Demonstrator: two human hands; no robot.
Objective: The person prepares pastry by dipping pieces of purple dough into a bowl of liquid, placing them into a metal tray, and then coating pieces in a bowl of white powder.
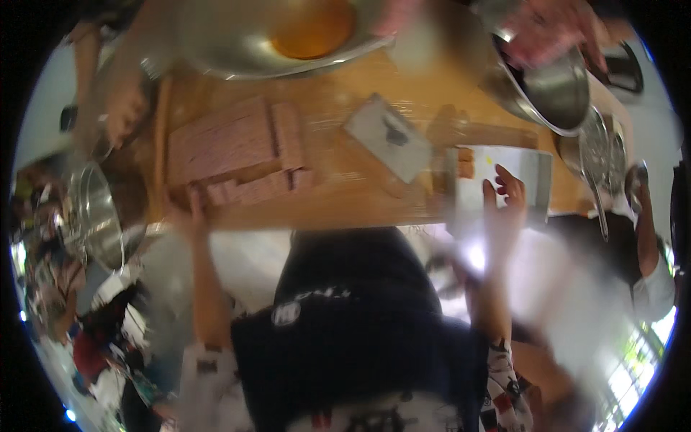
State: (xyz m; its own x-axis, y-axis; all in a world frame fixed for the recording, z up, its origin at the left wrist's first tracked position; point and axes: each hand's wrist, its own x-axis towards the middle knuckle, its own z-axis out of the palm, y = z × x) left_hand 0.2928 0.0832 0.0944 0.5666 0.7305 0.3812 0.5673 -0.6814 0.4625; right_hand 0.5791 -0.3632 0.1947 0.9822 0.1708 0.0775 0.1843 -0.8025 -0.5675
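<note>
On the wooden board (329, 205) in front of me lies a pinkish-brown slab, possibly dough (221, 143). Cut strips (251, 186) run along its right and near sides. My left hand (190, 209), blurred, is at the slab's near left corner by the board's front edge; whether it grips anything is unclear. To the right stands a shallow white tray (532, 178), with small brown pieces (465, 163) in its far left corner. Over this tray is my right hand (505, 197), fingers apart and nothing visible between them.
A pale rectangular sheet (388, 137) with a dark mark lies mid-board. Beyond it, a large metal bowl (232, 48) holds something orange. Another person's hand (556, 32) is at a tilted steel bowl (559, 92). Metal utensils (596, 156) lie right; another hand (127, 110) shows left.
</note>
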